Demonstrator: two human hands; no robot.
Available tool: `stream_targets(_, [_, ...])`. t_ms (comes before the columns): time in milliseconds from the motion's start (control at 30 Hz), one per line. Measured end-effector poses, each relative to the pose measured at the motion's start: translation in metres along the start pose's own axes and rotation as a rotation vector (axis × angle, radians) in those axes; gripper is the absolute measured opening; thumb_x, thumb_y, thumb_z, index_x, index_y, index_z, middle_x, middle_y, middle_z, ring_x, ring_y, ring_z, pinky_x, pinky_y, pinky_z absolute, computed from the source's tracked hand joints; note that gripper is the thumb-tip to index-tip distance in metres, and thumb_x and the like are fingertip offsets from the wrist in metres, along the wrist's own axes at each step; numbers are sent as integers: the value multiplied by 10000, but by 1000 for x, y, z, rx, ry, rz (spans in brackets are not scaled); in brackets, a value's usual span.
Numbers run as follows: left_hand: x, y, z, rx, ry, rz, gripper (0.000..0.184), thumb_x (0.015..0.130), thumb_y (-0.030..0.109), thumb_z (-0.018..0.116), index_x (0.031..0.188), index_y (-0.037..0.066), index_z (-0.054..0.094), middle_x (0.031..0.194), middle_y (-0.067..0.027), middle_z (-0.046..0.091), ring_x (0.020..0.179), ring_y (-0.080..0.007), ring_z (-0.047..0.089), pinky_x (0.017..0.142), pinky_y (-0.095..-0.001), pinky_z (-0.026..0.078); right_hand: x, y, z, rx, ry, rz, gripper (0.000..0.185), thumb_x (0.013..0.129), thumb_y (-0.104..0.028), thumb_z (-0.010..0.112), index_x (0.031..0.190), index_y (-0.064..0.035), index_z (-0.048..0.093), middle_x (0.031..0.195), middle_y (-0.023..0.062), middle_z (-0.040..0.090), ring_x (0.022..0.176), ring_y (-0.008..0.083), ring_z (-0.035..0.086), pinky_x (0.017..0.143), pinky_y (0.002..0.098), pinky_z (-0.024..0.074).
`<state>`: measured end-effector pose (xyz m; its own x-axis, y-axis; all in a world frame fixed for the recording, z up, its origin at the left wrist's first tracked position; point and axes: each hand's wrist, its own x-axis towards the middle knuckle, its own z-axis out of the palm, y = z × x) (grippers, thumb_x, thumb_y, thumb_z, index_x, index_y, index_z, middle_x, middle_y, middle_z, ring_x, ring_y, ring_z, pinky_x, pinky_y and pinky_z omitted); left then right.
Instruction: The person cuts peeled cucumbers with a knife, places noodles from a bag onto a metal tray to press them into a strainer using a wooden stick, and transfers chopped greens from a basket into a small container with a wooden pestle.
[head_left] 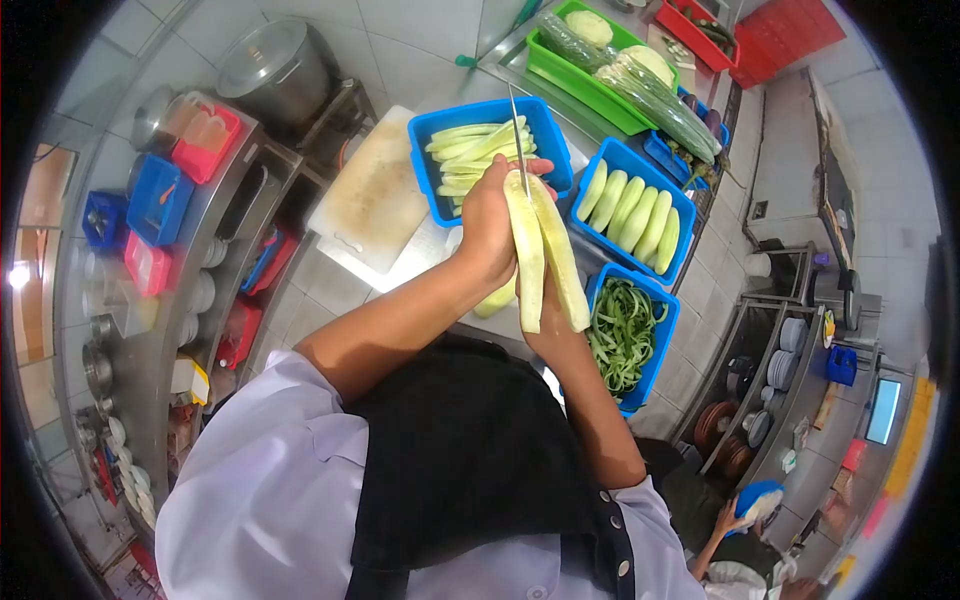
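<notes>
Gripping the split, peeled cucumber (pixel 529 262) near its upper end, the left hand (pixel 485 225) is closed. The right hand (pixel 553 312) is mostly hidden behind, so its grip cannot be told. The cucumber, with a knife (pixel 518 130) in its top, is near the blue tray (pixel 423 180) of cut strips (pixel 470 160).

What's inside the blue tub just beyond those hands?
The blue tub holds pale green vegetable strips. Part of its near side is covered by the left hand, so whatever lies there can't be seen.
</notes>
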<state>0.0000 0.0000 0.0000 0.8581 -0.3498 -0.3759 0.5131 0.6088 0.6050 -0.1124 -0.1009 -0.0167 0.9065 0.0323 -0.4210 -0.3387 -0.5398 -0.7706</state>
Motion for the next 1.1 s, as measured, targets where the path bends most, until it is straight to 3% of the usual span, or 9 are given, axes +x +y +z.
stream_targets(67, [-1, -2, 0, -28, 2, 0, 550, 1082, 400, 264, 1153, 2, 637, 796, -89, 638, 722, -172, 591, 717, -325, 506, 8, 36, 17, -284, 333, -479, 484, 1017, -105, 527, 1468, 29, 412, 1434, 267, 488, 1345, 396, 468, 1115, 415, 372])
stream_targets(167, [-7, -13, -2, 111, -59, 71, 536, 1089, 398, 294, 1197, -4, 631, 818, -61, 626, 697, -131, 559, 667, -280, 482, 24, 30, 16, 368, 157, -273, 491, 1018, -89, 515, 1476, 40, 393, 1433, 269, 485, 1341, 377, 476, 1090, 426, 394])
stream_targets(367, [-3, -8, -2, -35, -94, 3, 533, 1082, 403, 293, 1187, -7, 617, 783, -64, 618, 679, -151, 570, 651, -290, 491, 16, -1, -3, 284, 199, -399, 394, 985, -155, 579, 1337, 20, 538, 1276, 220, 628, 1174, 326, 616, 990, 399, 469])
stream_targets(400, [1, -7, -6, -75, -127, -40, 520, 1074, 414, 313, 1157, 2, 619, 775, -66, 617, 686, -169, 579, 658, -296, 497, 21, -13, -1, 200, 340, -479, 275, 973, -116, 529, 1195, 43, 565, 970, 276, 680, 943, 422, 705, 750, 416, 537])
stream_targets(567, [29, -11, -29, -183, -24, -95, 467, 1037, 465, 384, 1010, 51, 597, 786, -82, 635, 752, -260, 622, 702, -339, 523, 57, 11, 4, 81, 267, -510, 272, 984, -137, 497, 1209, 5, 555, 981, 280, 680, 928, 489, 661, 744, 460, 538])
stream_targets(700, [38, -10, -41, -199, 33, -141, 486, 1041, 467, 374, 1095, 32, 585, 815, -92, 649, 820, -278, 638, 760, -360, 533, 73, 4, 7, 160, 159, -307, 305, 968, -167, 520, 1225, -8, 555, 989, 268, 683, 910, 494, 651, 741, 468, 535])
stream_targets(833, [50, -10, -58, -319, 115, -178, 531, 1017, 508, 442, 1169, 13, 563, 884, -123, 643, 884, -294, 636, 808, -370, 549, 96, 11, 21, -24, 255, -482, 363, 973, -195, 527, 1298, -35, 540, 1012, 276, 678, 983, 495, 632, 803, 471, 533])
stream_targets(967, [75, -8, -86, -474, 113, -265, 543, 964, 531, 552, 1135, 16, 553, 930, -139, 633, 881, -291, 636, 853, -380, 557, 116, -9, 22, 153, 135, -130, 451, 1038, -318, 487, 1411, -66, 512, 1175, 283, 661, 1089, 470, 632, 916, 463, 508])
stream_targets(1100, [103, -5, -115, -562, 46, -273, 492, 962, 511, 551, 1075, 33, 530, 970, -129, 616, 920, -294, 635, 885, -411, 552, 148, -3, 36, 80, 201, -122, 536, 1068, -448, 391, 1447, -83, 493, 1252, 299, 628, 1207, 455, 587, 1015, 444, 460])
